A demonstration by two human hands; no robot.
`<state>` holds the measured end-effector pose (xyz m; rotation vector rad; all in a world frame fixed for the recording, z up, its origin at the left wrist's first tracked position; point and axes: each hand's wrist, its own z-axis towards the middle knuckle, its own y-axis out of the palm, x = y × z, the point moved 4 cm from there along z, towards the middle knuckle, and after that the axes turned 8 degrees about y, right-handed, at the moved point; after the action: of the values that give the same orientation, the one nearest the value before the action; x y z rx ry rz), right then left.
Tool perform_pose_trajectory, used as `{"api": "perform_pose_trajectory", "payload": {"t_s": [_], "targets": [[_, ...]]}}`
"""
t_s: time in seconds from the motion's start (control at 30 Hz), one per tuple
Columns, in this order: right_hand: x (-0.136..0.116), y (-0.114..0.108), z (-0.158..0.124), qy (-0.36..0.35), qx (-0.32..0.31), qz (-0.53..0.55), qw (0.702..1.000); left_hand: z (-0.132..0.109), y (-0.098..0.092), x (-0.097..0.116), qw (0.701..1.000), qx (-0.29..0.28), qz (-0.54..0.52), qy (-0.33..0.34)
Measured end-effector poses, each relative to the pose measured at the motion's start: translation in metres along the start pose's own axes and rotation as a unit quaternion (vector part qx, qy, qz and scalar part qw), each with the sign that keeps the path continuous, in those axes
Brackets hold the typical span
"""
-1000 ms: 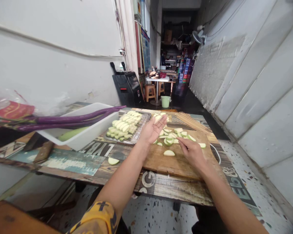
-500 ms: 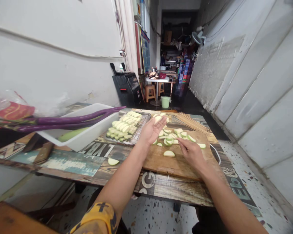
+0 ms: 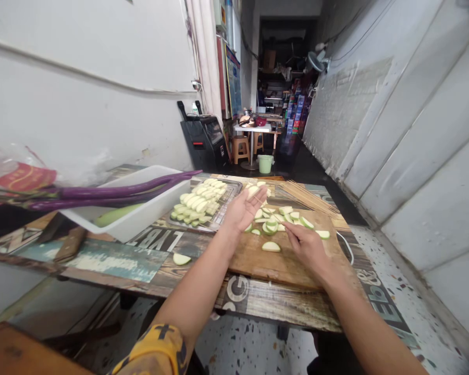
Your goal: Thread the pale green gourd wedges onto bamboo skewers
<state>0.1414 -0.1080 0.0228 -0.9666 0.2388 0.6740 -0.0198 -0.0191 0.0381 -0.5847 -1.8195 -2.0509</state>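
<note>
My left hand (image 3: 245, 209) is turned palm up over the far left of the wooden cutting board (image 3: 281, 265), its fingers stretched out. Pale slices (image 3: 253, 189) show just beyond those fingers; whether they touch the hand I cannot tell. My right hand (image 3: 307, 244) pinches a thin wooden skewer (image 3: 274, 216), which slants up and left toward the left palm. Around it on the board lie several green-skinned half-round vegetable slices, one of them a separate slice (image 3: 271, 247) near the middle. Left of my hands, a wire-rack tray (image 3: 229, 200) carries rows of skewered slices (image 3: 198, 199).
Long purple eggplants (image 3: 101, 193) lie across a white plastic tub (image 3: 121, 233) with a green vegetable (image 3: 117, 214) inside. A wooden-handled knife (image 3: 71, 245) is at the left. Loose skewers (image 3: 310, 195) lie behind the board. One slice (image 3: 181, 259) rests on the tabletop.
</note>
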Motion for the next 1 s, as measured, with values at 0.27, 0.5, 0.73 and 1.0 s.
{"api": "perform_pose_trajectory", "payload": {"t_s": [0.27,0.5,0.73,1.0], "targets": [[-0.001,0.002,-0.001,0.030,-0.011,0.025,0.999,-0.001,0.001,0.001,0.996,-0.036,0.051,0.063],[-0.001,0.005,-0.001,0.110,-0.057,0.115,0.986,-0.005,0.004,0.001,0.997,-0.042,0.050,0.047],[-0.014,0.009,-0.001,0.196,-0.154,0.294,0.923,-0.008,0.007,0.000,0.995,-0.069,0.066,0.040],[-0.021,0.021,-0.014,0.353,-0.270,0.485,0.753,-0.013,0.011,-0.010,0.993,-0.093,0.070,0.004]]}}
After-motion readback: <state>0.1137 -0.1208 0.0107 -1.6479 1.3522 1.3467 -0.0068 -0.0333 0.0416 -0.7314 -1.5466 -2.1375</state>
